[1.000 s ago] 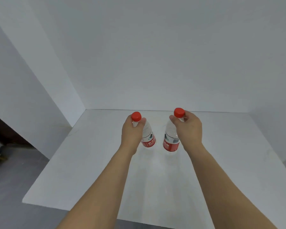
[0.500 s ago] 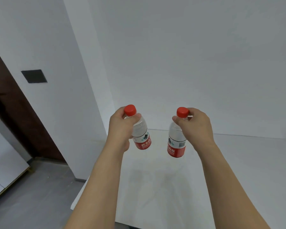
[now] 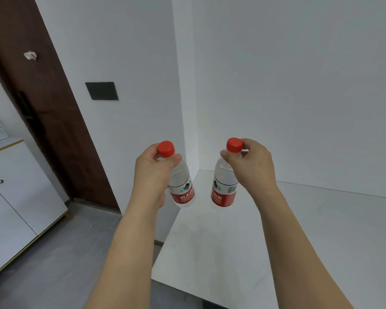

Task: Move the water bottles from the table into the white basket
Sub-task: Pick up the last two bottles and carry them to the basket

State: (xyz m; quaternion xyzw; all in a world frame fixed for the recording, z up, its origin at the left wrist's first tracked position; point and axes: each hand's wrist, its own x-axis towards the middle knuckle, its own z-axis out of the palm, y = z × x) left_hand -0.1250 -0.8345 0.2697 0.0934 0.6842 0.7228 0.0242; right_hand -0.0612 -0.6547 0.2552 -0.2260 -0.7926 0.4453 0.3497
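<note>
Gripped by left hand (image 3: 153, 175): clear red-capped plastic water bottle (image 3: 181, 186), frame centre | by right hand (image 3: 252, 168): matching second bottle (image 3: 224, 188) | both held above white table (image 3: 276, 241)

A white table (image 3: 288, 241) spreads out below my right forearm and out to the right of it, its top smooth and faintly glossy. Its near left corner sits under the gap between my two forearms, and its left edge runs up from there toward the wall corner behind my hands. The far edge meets the white wall beyond my right hand. I see nothing resting on the part in view.
</note>
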